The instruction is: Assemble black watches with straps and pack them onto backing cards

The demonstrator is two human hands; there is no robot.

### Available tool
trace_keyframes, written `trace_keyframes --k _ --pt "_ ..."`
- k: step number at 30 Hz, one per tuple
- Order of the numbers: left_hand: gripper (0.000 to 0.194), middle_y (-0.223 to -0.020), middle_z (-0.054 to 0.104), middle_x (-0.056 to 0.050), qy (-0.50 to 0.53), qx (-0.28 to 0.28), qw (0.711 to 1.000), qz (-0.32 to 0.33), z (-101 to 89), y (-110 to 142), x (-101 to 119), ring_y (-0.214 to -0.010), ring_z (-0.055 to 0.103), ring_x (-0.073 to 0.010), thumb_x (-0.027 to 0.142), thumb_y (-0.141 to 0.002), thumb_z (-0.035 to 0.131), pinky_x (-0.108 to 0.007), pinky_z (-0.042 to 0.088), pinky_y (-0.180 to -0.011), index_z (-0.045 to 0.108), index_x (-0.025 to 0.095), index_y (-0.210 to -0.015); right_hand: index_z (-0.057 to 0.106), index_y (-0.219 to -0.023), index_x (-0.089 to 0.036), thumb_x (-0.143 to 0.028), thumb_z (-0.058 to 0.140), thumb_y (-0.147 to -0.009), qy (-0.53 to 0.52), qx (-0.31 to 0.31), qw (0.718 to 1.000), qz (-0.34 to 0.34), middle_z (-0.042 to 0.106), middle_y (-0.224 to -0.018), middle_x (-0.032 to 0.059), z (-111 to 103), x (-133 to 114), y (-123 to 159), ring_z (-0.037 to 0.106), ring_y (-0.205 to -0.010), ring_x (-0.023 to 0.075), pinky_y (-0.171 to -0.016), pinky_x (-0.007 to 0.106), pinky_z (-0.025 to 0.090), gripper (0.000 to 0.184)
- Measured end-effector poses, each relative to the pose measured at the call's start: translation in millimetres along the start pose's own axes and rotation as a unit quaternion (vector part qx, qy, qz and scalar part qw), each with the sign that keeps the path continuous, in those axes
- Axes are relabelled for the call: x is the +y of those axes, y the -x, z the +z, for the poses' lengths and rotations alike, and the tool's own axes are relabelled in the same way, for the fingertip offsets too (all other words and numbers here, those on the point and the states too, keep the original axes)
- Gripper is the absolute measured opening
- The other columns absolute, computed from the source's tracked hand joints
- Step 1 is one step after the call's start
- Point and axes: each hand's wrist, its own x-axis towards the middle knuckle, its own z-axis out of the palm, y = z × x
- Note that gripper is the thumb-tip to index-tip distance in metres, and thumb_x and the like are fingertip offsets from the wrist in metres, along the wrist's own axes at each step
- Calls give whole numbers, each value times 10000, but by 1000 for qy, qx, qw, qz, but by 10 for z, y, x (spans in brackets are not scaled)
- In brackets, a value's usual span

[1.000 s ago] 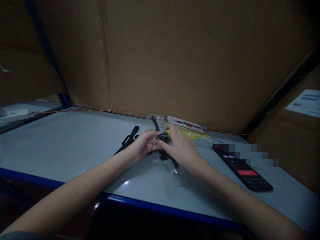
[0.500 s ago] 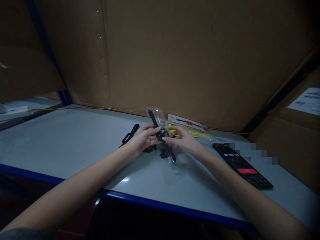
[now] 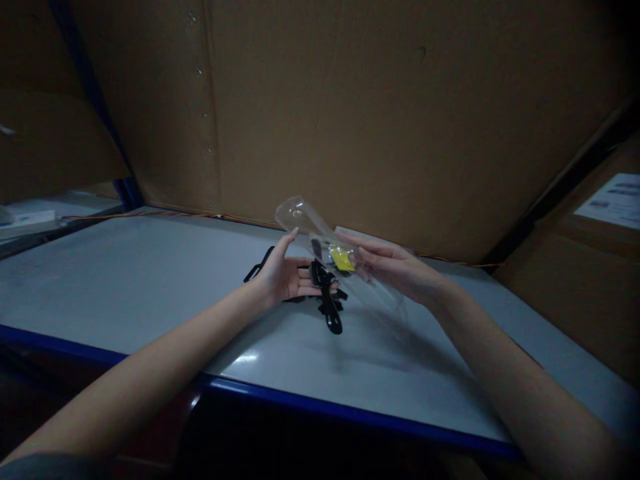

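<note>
My left hand (image 3: 286,277) is palm up with the thumb raised, and a black wristwatch (image 3: 327,300) lies across its outstretched fingers. The lower strap of the watch hangs down past the fingers, over the table. Above it is a clear plastic tray (image 3: 305,217), tilted, with a yellow patch showing at its middle. My right hand (image 3: 393,263) is closed around the tray's right side. Behind and under my left hand lie other black parts (image 3: 259,265), partly covered, whose kind I cannot make out.
The grey tabletop (image 3: 130,280) ends in a blue front edge (image 3: 280,397). A tall cardboard panel (image 3: 325,120) stands behind it, with a twisted wire (image 3: 190,214) along its foot. To the right is a cardboard box (image 3: 580,287) bearing a paper label (image 3: 615,205).
The watch has come out of the clear tray onto my left fingers. My right hand has moved right and up with the tray. My right arm now covers the phone.
</note>
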Motion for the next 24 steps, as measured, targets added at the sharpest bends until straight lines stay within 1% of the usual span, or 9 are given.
trace_keyframes --k 2,5,7,9,11,14,17,21,24 --pt "797 -841 663 -183 -26 -38 998 -50 31 33 17 -825 645 -283 742 -671 424 -368 495 -705 565 53 -1047 504 -1261 -311 -402 488 -850 73 -58 996 -13 615 -979 14 -51 -70 42 529 -727 119 -689 283 440 421" --pt "778 -843 669 -162 -70 -93 985 -128 106 94 18 -781 648 -270 748 -663 430 -394 498 -691 589 82 -1031 553 -1208 -327 -390 471 -865 163 -162 973 -36 624 -971 3 -53 -169 92 554 -882 149 -818 323 425 359" --pt "748 -804 670 -146 -103 -123 973 -164 157 128 0 -729 648 -258 757 -660 425 -396 506 -658 616 102 -968 560 -1196 -338 -371 455 -876 219 -192 955 -64 613 -968 5 0 -202 106 541 -936 159 -871 346 402 338" --pt "702 -756 670 -129 -138 -140 964 -176 196 155 -23 -698 645 -249 754 -665 428 -391 510 -626 634 125 -899 543 -1208 -358 -339 433 -891 274 -194 938 -89 585 -971 11 68 -200 107 517 -951 162 -895 362 386 336" --pt "605 -752 676 -119 -179 -152 957 -168 218 177 -44 -691 647 -234 697 -687 483 -372 513 -622 645 141 -864 518 -1228 -377 -316 418 -899 314 -192 924 -106 549 -1005 20 128 -178 101 487 -974 168 -910 372 371 349" --pt "363 -798 688 -101 -245 -168 945 -138 221 208 -67 -695 654 -206 453 -685 658 -339 517 -649 651 145 -877 506 -1240 -382 -310 405 -905 346 -188 911 -124 509 -1058 34 185 -144 93 451 -1009 183 -918 387 350 358" --pt "311 -832 691 -81 -270 -174 939 -122 204 222 -83 -731 660 -206 245 -640 720 -354 523 -680 637 144 -922 529 -1217 -390 -314 410 -903 365 -179 903 -140 518 -1068 35 215 -134 88 434 -1018 199 -927 419 319 344" --pt "323 -902 682 -92 -258 -191 941 -110 186 205 -92 -803 661 -215 209 -651 710 -380 520 -719 612 140 -951 567 -1179 -377 -305 447 -889 349 -166 910 -148 575 -1095 24 241 -143 79 442 -1026 212 -919 438 301 322" --pt "300 -900 676 -100 -255 -175 946 -96 184 186 -84 -784 667 -210 226 -676 695 -362 527 -693 605 125 -945 569 -1184 -329 -305 464 -884 316 -158 922 -156 608 -1118 14 278 -123 65 459 -1049 202 -929 417 298 318"
